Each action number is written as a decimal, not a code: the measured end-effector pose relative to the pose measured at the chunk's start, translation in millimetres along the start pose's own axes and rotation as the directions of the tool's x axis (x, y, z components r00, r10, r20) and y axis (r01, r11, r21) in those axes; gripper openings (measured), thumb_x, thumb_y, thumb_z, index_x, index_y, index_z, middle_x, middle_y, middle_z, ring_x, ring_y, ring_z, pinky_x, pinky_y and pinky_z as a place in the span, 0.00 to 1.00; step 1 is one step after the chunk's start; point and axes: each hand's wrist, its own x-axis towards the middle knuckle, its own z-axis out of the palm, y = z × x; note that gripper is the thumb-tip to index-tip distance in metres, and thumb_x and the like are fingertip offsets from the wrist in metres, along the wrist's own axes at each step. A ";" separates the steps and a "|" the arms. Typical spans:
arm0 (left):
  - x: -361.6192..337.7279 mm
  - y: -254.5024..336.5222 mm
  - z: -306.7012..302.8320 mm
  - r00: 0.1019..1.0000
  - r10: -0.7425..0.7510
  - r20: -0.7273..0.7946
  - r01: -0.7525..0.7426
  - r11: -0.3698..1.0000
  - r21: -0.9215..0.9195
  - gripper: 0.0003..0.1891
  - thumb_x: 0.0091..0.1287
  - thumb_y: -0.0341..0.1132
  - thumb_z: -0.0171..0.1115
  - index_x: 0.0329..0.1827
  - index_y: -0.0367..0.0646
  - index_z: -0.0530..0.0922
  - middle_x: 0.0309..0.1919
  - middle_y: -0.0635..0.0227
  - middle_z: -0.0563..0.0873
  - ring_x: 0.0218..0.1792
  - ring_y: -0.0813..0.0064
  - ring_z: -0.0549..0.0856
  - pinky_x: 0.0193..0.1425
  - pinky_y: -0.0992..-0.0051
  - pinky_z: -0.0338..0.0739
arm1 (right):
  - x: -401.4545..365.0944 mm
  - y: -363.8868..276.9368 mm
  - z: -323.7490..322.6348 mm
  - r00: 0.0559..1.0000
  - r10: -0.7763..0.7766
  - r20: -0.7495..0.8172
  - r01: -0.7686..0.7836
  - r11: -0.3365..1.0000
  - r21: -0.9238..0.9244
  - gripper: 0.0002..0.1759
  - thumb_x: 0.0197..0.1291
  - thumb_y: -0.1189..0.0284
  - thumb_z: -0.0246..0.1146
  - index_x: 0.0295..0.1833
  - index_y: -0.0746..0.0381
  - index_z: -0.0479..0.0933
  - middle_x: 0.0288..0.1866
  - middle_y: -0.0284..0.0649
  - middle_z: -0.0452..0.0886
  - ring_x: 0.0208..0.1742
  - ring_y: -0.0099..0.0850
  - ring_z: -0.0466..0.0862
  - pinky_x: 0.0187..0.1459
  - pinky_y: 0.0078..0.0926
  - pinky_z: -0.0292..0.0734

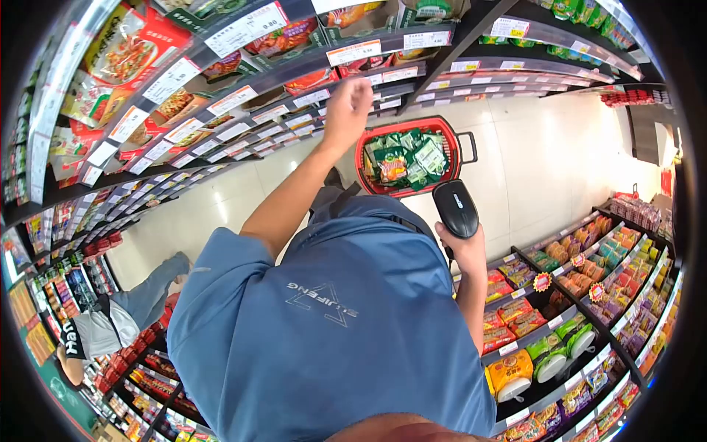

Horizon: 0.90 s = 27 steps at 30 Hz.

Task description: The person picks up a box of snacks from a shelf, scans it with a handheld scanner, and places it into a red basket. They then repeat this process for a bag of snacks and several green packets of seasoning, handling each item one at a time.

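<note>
The right hand (pixel 465 249) clamps a smooth, rounded black scanner (pixel 455 208), elbow bent. The left hand (pixel 347 103), arm stretched, seems curled shut at the shelf edge (pixel 302 68).

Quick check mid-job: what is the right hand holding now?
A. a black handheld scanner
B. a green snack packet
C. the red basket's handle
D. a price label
A: the right hand grips a black handheld scanner, while the red basket sits apart on the floor, untouched.
</note>
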 end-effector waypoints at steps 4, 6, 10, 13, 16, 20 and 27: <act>46.2 83.1 -43.2 0.822 0.464 -0.330 -0.382 0.879 0.285 0.15 0.69 0.33 0.62 0.55 0.35 0.75 0.42 0.60 0.82 0.38 0.76 0.83 0.41 0.75 0.78 | 6.1 -17.6 11.8 0.995 -0.086 0.058 0.084 0.996 0.032 0.11 0.51 0.71 0.75 0.35 0.65 0.81 0.25 0.30 0.81 0.25 0.19 0.77 0.28 0.23 0.71; 59.8 94.3 -54.9 0.788 0.485 -0.379 -0.296 0.839 0.457 0.18 0.67 0.37 0.66 0.54 0.34 0.77 0.41 0.58 0.84 0.32 0.72 0.82 0.38 0.72 0.78 | 8.3 -18.5 14.4 0.993 -0.085 0.078 0.083 0.996 0.025 0.13 0.51 0.72 0.76 0.40 0.67 0.83 0.31 0.33 0.84 0.32 0.20 0.80 0.36 0.24 0.75; 78.5 87.8 -59.9 0.838 0.434 -0.331 -0.227 0.828 0.512 0.18 0.64 0.43 0.69 0.46 0.36 0.84 0.33 0.62 0.88 0.24 0.73 0.82 0.35 0.71 0.78 | 12.4 -7.1 19.3 0.987 -0.152 0.058 0.148 0.987 0.065 0.15 0.50 0.72 0.76 0.42 0.67 0.82 0.34 0.35 0.86 0.36 0.21 0.81 0.41 0.25 0.77; 86.4 83.9 -61.7 0.834 0.414 -0.364 -0.213 0.851 0.481 0.17 0.63 0.42 0.69 0.44 0.35 0.84 0.31 0.62 0.88 0.25 0.73 0.83 0.35 0.73 0.77 | 10.7 -2.5 21.0 0.984 -0.166 0.057 0.161 0.983 0.083 0.17 0.50 0.72 0.76 0.44 0.67 0.82 0.37 0.37 0.87 0.38 0.22 0.82 0.44 0.25 0.77; 90.0 92.4 -61.5 0.898 0.297 -0.325 -0.134 0.887 0.442 0.17 0.63 0.43 0.69 0.40 0.35 0.85 0.25 0.63 0.87 0.25 0.69 0.84 0.35 0.70 0.77 | 8.3 1.4 21.9 0.981 -0.186 0.055 0.180 0.979 0.101 0.17 0.50 0.72 0.76 0.45 0.68 0.82 0.38 0.37 0.87 0.39 0.22 0.82 0.45 0.25 0.77; 94.3 101.9 -57.9 0.943 0.252 -0.218 -0.064 0.779 0.624 0.16 0.63 0.44 0.69 0.35 0.36 0.84 0.22 0.57 0.84 0.23 0.59 0.82 0.34 0.65 0.76 | 7.1 7.7 22.8 0.978 -0.196 0.065 0.190 0.978 0.091 0.17 0.50 0.73 0.76 0.45 0.68 0.82 0.38 0.37 0.87 0.40 0.22 0.82 0.46 0.25 0.77; 92.2 84.8 -46.3 0.714 0.631 -0.303 -0.391 0.719 0.575 0.16 0.63 0.43 0.69 0.30 0.37 0.80 0.22 0.53 0.83 0.23 0.54 0.81 0.34 0.63 0.74 | 2.4 13.2 21.7 0.971 -0.228 0.071 0.221 0.971 0.095 0.17 0.51 0.72 0.75 0.45 0.67 0.82 0.38 0.38 0.87 0.40 0.22 0.82 0.46 0.25 0.77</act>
